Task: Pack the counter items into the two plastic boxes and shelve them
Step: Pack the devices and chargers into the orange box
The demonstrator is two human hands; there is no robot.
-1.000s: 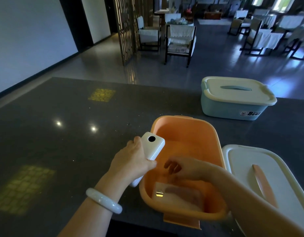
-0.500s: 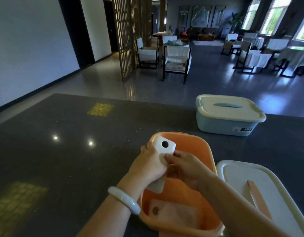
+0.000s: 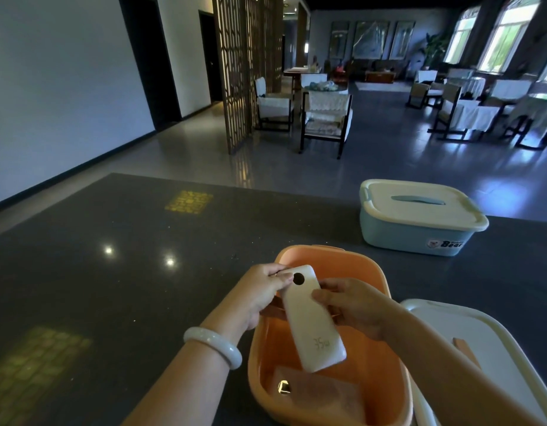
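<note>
Your left hand (image 3: pixel 259 298) and right hand (image 3: pixel 350 305) both gripping a white rectangular power bank (image 3: pixel 312 318), tilted over the open orange plastic box (image 3: pixel 386 373)

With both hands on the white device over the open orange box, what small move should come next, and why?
Probably lower the white rectangular power bank into the open orange plastic box and let go. The left hand and right hand both grip its upper part, its lower end already hangs inside the rim, and a flat pinkish packet on the floor leaves room beside it.
</note>
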